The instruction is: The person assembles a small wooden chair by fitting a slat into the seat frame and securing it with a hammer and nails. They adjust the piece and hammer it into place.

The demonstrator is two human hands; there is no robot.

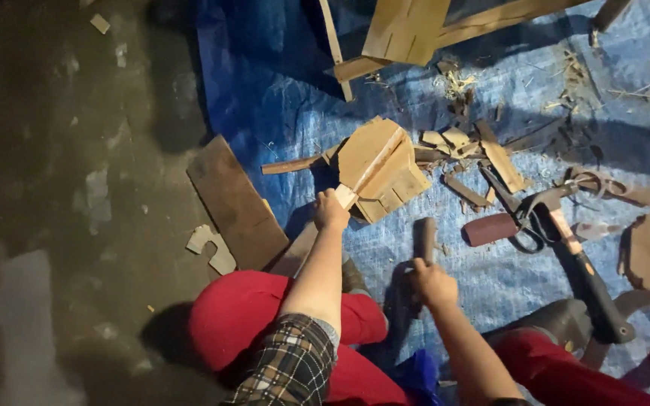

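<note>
You kneel in red trousers (242, 312) and a dark plaid sleeve (289, 366) on a blue tarp (280, 90), beside a pale tan wooden piece (381, 169), a dark brown board (236, 201) and a maroon block (489, 228).

Tool (424, 239) in right hand (432, 283) blurred, possibly hammer.

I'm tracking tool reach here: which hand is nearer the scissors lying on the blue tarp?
Right. The right hand, gripping a short dark tool, sits just left of the scissors. The left hand is farther left, holding the wooden piece.
</note>
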